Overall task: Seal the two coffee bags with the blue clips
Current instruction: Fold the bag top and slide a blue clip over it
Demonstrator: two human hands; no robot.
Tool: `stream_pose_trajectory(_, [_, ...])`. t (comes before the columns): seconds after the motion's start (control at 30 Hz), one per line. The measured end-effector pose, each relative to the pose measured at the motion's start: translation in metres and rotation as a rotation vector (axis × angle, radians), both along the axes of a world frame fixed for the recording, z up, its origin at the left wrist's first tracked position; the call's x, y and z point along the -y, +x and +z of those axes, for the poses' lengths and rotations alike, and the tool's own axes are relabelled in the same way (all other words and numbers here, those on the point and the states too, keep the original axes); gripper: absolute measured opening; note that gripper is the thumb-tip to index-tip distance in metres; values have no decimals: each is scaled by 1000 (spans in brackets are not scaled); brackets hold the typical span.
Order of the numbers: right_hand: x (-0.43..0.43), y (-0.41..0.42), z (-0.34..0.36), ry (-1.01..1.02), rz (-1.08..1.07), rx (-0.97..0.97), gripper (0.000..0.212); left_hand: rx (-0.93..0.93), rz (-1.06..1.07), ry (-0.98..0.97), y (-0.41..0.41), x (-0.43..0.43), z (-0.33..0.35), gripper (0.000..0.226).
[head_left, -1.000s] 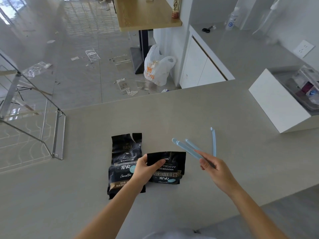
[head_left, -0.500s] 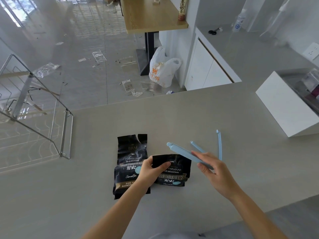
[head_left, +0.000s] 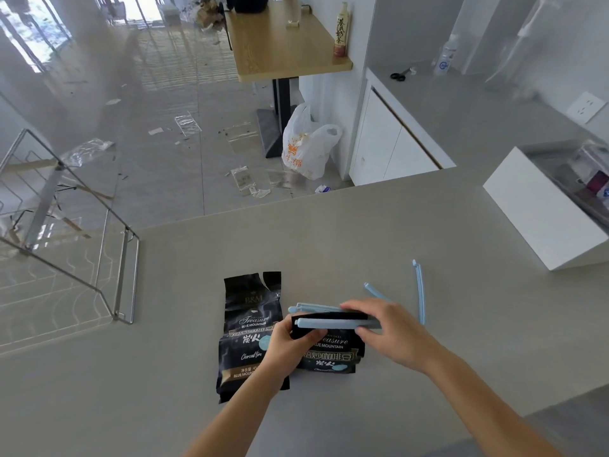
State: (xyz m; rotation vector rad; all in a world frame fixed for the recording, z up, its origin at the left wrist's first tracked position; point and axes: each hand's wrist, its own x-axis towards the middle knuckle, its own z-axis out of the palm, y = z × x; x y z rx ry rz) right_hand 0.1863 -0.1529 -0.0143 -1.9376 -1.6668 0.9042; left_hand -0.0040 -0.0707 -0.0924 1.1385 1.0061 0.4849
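Two black coffee bags lie on the grey counter (head_left: 362, 225). The taller left bag (head_left: 252, 311) has a torn top. The folded right bag (head_left: 333, 352) is pinched at its left upper edge by my left hand (head_left: 286, 349). My right hand (head_left: 387, 328) holds a blue clip (head_left: 324, 316) with its two bars on either side of that bag's folded top; the bars are apart. A second blue clip (head_left: 419, 291) lies spread open on the counter behind my right hand, its shorter arm partly hidden.
A white open box (head_left: 540, 209) with packets inside stands at the right. The counter's far edge runs just beyond the bags, with a glass railing (head_left: 66, 245) and littered floor below. A white cabinet (head_left: 389, 146) and wooden table (head_left: 283, 37) lie farther back.
My right hand carried the blue clip left and down from the air onto the folded top of the right bag. My left hand kept its pinch on that bag.
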Motion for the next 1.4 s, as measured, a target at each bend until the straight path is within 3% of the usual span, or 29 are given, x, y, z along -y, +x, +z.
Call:
stream_pose_trajectory(0.07, [-12,-8,6,10,70,77,32,5,-14,12,0,0,2,16])
stream_pose_trajectory(0.13, [-24,-18,11,44,114,147,24,11,-18,33,1,0,3,24])
stream_pose_trajectory(0.27, [-40,-40,12,80,130,240,33,-20,-6,75,0,0,4,20])
stream_pose_trajectory(0.53, [-46,-75,-8,135,150,386,29,-31,-50,101,1,-1,10,41])
stream_pose_trajectory(0.77, [-37,-69,-14,133,135,372,48,-57,-99,90,-2,1,11,37])
stream_pose_trajectory(1.13, [-46,-85,-13,202,19,353,19,-100,-61,138,-1,3,23,40])
stream_pose_trajectory(1.4, [-45,-88,-13,179,-25,322,18,-95,-70,66,-12,5,23,25])
